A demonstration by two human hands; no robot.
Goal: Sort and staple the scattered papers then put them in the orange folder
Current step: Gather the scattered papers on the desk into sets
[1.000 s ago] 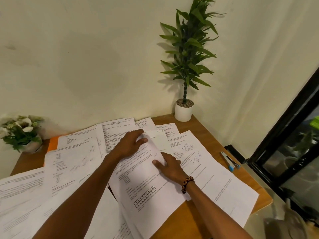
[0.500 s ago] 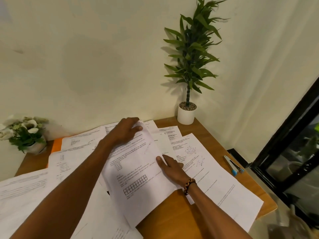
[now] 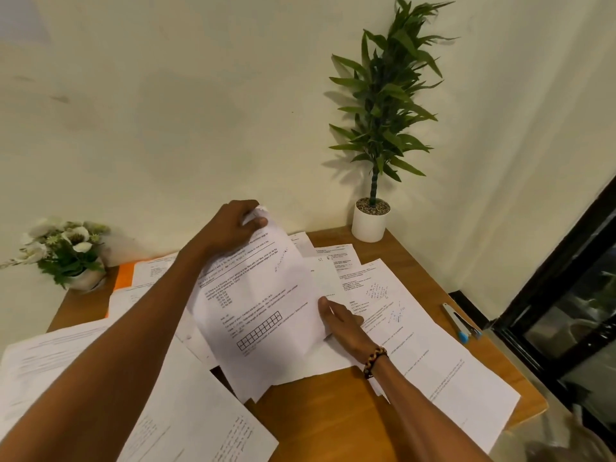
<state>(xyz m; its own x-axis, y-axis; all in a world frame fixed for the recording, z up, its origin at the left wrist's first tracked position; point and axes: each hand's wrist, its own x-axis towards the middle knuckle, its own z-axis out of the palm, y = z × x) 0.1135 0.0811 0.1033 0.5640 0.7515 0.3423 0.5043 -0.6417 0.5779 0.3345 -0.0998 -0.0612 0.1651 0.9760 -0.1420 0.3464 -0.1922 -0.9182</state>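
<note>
Printed white papers lie scattered over a wooden table (image 3: 320, 418). My left hand (image 3: 230, 230) grips the top edge of a small stack of sheets (image 3: 263, 315) and lifts it off the table, so the stack tilts up toward me. My right hand (image 3: 340, 320) lies flat with straight fingers on the stack's right edge, against the papers beneath. The front sheet shows text and a row of boxes. The orange folder (image 3: 124, 276) sits at the back left, mostly covered by sheets. A stapler (image 3: 458, 323) with blue tips lies near the table's right edge.
A tall green plant in a white pot (image 3: 369, 223) stands at the back right corner. A white flower arrangement (image 3: 68, 253) sits at the back left. More sheets (image 3: 430, 355) cover the right side and the near left (image 3: 186, 418). A dark window frame (image 3: 566, 295) borders the right.
My left hand has moved up and away, raising the top of the stack higher off the table. My right hand stays at the stack's right edge.
</note>
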